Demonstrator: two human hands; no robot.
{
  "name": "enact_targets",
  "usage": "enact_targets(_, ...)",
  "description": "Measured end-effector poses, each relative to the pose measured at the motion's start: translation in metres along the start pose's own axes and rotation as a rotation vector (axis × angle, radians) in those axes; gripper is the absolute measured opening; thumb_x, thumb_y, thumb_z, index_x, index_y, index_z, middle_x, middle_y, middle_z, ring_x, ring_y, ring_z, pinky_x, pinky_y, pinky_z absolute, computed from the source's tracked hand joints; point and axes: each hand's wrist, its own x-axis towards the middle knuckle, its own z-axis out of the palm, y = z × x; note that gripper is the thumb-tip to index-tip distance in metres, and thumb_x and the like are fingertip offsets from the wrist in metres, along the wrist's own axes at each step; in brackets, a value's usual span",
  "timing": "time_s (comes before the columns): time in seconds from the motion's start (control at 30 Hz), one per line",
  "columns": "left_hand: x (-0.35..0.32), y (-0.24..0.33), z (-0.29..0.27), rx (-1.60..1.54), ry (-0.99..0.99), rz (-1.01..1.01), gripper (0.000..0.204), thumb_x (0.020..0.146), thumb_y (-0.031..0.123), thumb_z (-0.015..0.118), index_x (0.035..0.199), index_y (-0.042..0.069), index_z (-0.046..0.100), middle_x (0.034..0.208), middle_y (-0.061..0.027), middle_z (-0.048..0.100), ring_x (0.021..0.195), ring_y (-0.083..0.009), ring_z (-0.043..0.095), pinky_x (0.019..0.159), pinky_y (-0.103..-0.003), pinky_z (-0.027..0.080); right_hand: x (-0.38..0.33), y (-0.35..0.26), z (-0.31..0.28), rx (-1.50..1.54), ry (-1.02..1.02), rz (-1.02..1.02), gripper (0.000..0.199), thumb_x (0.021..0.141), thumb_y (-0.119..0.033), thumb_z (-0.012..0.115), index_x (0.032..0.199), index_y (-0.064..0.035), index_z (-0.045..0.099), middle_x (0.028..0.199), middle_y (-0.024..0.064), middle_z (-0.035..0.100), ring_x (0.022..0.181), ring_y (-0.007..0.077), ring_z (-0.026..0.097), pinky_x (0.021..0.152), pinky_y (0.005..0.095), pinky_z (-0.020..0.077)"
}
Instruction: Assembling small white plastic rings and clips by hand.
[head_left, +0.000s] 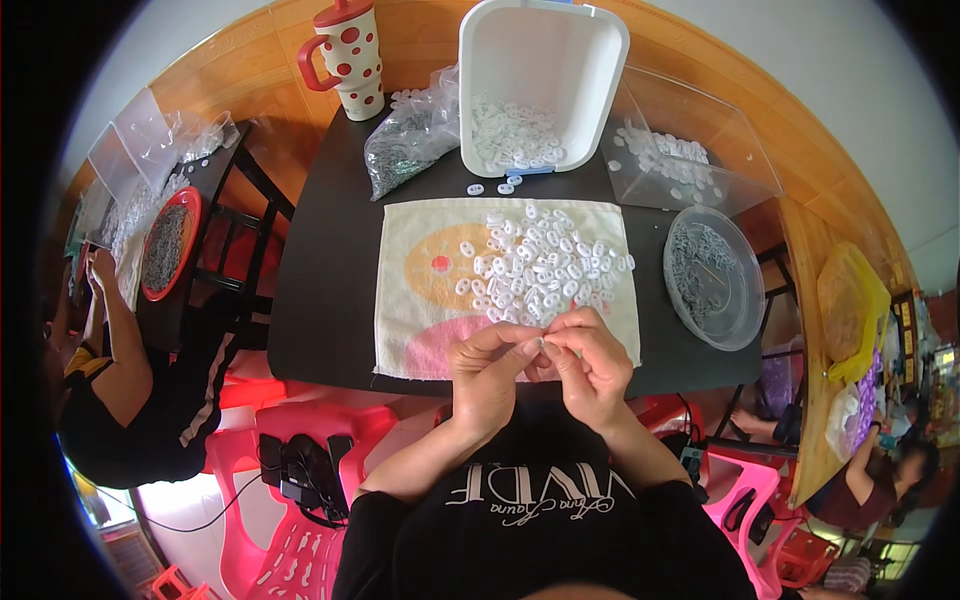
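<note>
My left hand [487, 370] and my right hand [590, 362] meet at the near edge of the black table [320, 290], fingertips pinched together on a tiny white part [541, 343] that is barely visible. Just beyond them a heap of small white plastic rings [545, 265] lies on a cream towel [420, 290] with an orange and pink print. Behind the towel a white plastic tub [590, 50] is tipped toward me with more white rings inside.
A clear round dish [715, 280] of grey pieces sits right of the towel, a clear box [690, 150] behind it. A plastic bag [410, 135] of grey parts and a red-dotted mug [348, 55] stand at the back left. Other people sit at the left [120, 380] and at the lower right [890, 470]. Pink stools [290, 500] stand below.
</note>
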Motion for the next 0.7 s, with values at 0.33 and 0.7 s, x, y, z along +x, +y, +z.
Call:
enact_targets(0.33,0.007,0.013,-0.021,0.196,0.025,0.108,0.014,0.093,-0.005,0.061,0.105,-0.002,0.069,0.095,-0.0054,0.064,0.074,-0.0098,0.058,0.065,-0.023,0.046,-0.015,0.033,-0.074,-0.345,-0.154,0.271,0.022,0.08,0.007,0.068,0.1,-0.0004,0.068,0.089,0.0097,0.062,0.081,0.0228,0.062,0.068,0.032,0.0487)
enact_targets(0.7,0.005,0.002,-0.03,0.251,-0.066,-0.012,0.009,0.096,0.0,0.061,0.102,-0.002,0.067,0.088,-0.0081,0.068,0.073,-0.012,0.065,0.06,-0.023,0.048,-0.013,0.038,-0.052,-0.695,-0.396,0.068,0.028,0.07,0.003,0.066,0.097,-0.0047,0.068,0.088,0.0083,0.054,0.085,0.0297,0.058,0.071,0.0395,0.0493)
